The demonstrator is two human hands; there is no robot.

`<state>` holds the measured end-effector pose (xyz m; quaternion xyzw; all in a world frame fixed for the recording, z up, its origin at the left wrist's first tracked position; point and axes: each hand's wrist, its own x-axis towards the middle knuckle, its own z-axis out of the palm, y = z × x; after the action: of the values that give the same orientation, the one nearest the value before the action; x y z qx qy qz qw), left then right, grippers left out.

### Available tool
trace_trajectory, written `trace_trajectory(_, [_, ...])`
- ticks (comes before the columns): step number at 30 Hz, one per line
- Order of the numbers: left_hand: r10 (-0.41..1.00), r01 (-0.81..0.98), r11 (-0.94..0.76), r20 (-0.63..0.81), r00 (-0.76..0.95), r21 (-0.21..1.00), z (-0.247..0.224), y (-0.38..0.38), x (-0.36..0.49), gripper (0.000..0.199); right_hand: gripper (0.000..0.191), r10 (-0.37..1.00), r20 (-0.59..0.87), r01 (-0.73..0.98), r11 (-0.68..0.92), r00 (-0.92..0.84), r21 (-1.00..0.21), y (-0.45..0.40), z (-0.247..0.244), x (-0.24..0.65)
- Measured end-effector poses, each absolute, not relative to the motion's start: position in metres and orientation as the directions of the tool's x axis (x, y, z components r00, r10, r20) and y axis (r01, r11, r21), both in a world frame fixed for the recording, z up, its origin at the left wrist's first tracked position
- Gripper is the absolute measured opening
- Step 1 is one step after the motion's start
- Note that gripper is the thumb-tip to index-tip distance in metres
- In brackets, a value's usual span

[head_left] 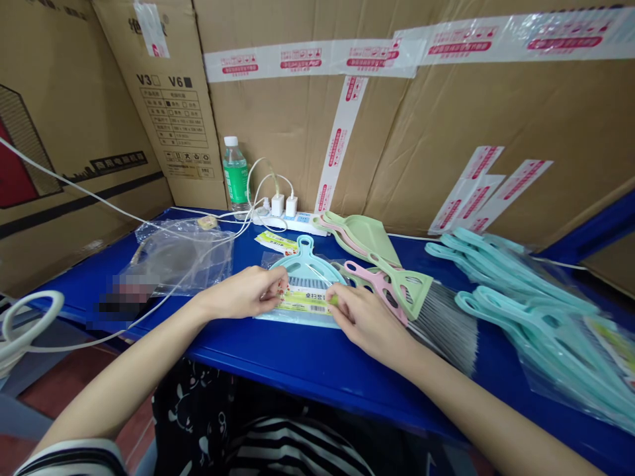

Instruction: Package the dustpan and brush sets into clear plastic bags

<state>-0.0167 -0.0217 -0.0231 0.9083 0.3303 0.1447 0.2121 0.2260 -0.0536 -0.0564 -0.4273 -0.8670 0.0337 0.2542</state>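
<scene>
A light blue dustpan (290, 270) with a small brush (308, 283) lies in front of me, its handle pointing away, with clear plastic film around it. Across its middle is a yellow-green printed label card (303, 303). My left hand (251, 292) is closed, thumb and fingers pinching the left end of the card. At the right end, my right hand (364, 324) has its fingers curled closed on the card's edge. Whether the card is inside or outside the film, I cannot tell.
Green and pink dustpans (370, 235) and grey-bristled brushes (446, 324) lie to the right. Beyond them are bagged turquoise sets (550, 330). Clear bags (193, 258), a power strip (297, 219), white cables and a water bottle (235, 178) stand left and behind, before cardboard (297, 112).
</scene>
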Motion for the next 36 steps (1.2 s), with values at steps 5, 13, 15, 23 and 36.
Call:
trace_trajectory(5, [0.661, 0.541, -0.694, 0.121, 0.741, 0.476, -0.0243, -0.0214, -0.016, 0.01, 0.018, 0.776, 0.404, 0.747, 0.608, -0.485, -0.27, -0.0536, -0.0593, 0.2253])
trace_trajectory(13, [0.606, 0.507, -0.764, 0.174, 0.776, 0.399, -0.0235, -0.0233, -0.0135, 0.011, 0.021, 0.758, 0.422, 0.778, 0.605, -0.497, -0.172, -0.0546, -0.0616, 0.2245])
trace_trajectory(15, [0.567, 0.475, -0.797, 0.193, 0.801, 0.373, -0.0233, -0.0236, -0.0142, 0.01, 0.022, 0.745, 0.431, 0.785, 0.607, -0.509, -0.122, -0.0557, -0.0617, 0.225])
trace_trajectory(23, [0.54, 0.472, -0.826, 0.191, 0.82, 0.309, -0.0242, -0.0224, -0.0172, 0.015, 0.027, 0.703, 0.436, 0.781, 0.624, -0.562, 0.0, -0.0584, -0.0611, 0.2245])
trace_trajectory(36, [0.595, 0.505, -0.778, 0.179, 0.784, 0.373, -0.0283, -0.0198, -0.0167, 0.02, 0.038, 0.737, 0.415, 0.771, 0.626, -0.533, -0.122, -0.0533, -0.0626, 0.2295])
